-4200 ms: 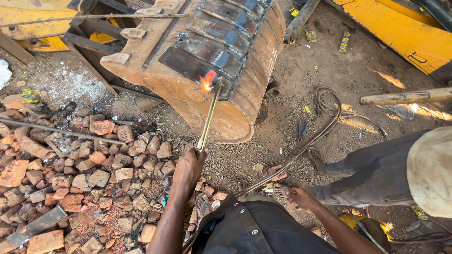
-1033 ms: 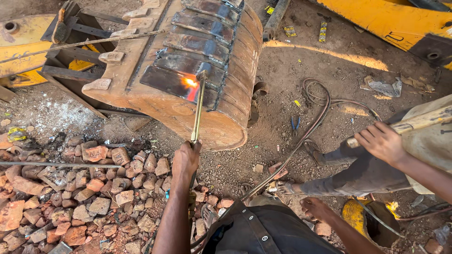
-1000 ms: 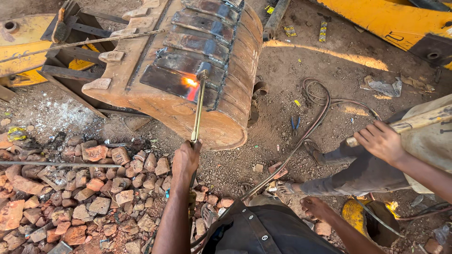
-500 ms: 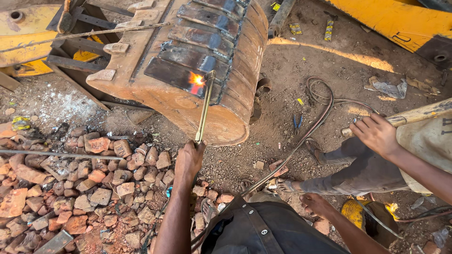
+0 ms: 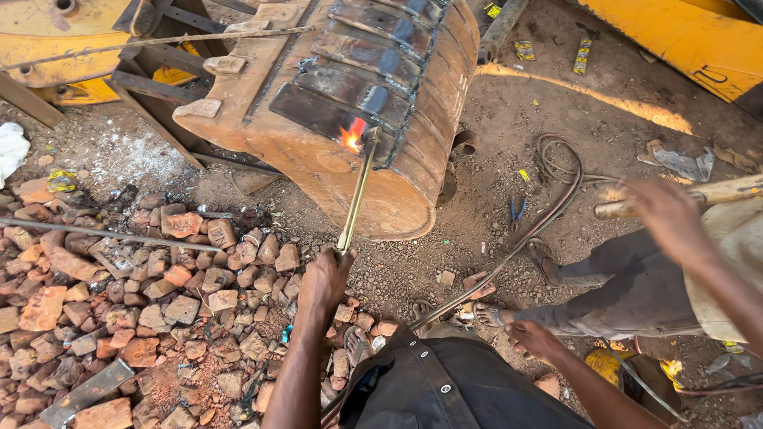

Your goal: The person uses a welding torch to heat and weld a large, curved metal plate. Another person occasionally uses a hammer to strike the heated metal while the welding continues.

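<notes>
Outdoor machinery repair yard.
Dirt ground, rusty excavator bucket (image 5: pixel 350 103) under cutting flame (image 5: pixel 350 137), brick rubble (image 5: pixel 151 318), yellow machine parts (image 5: pixel 675 36).

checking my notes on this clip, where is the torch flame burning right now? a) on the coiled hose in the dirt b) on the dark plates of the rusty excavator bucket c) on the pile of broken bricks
b: the flame at the tip of the long torch held in the left hand sits against the dark plates of the excavator bucket.

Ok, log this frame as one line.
left hand: grips cutting torch | flame: on rusty excavator bucket | right hand: empty, near knee | co-worker's hand: on wooden handle
</notes>
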